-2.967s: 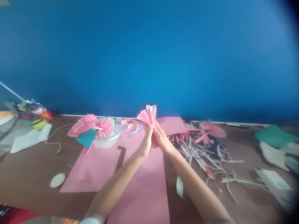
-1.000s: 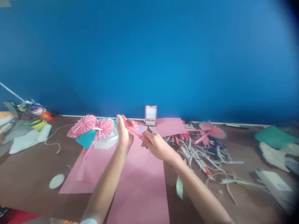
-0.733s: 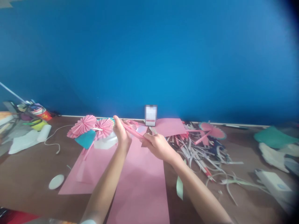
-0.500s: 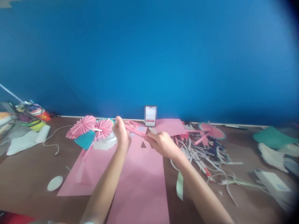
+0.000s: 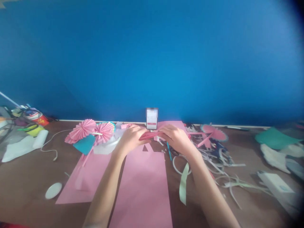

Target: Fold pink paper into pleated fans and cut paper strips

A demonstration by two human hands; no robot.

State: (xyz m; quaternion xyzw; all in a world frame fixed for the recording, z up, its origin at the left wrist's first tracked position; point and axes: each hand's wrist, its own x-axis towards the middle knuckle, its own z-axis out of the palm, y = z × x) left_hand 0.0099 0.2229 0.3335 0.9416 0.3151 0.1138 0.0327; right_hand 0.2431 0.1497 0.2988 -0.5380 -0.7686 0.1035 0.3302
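Observation:
Between my hands a folded strip of pink paper (image 5: pixel 149 135) is held level, in front of an upright phone (image 5: pixel 152 120). My left hand (image 5: pixel 132 136) is closed on its left end, and my right hand (image 5: pixel 174 136) is closed on its right end. Both ends of the strip are hidden by the fingers. Below the hands lies a long sheet of pink paper (image 5: pixel 143 183) with a small triangular opening near its top. Left of my left hand are pleated pink paper fans (image 5: pixel 85 129) and a teal paper piece (image 5: pixel 84 144).
White and coloured paper strips (image 5: pixel 222 158) lie tangled at right, near a pink fan with a teal edge (image 5: pixel 215 133). A white disc (image 5: pixel 53 190) and a white cable (image 5: pixel 48 150) are at left. A white box (image 5: pixel 275 182) and green paper (image 5: pixel 276 138) sit far right.
My hands have turned the slanted pink paper level. My left hand has moved down and to the right; my right hand has shifted up and right, its fingers now over the paper.

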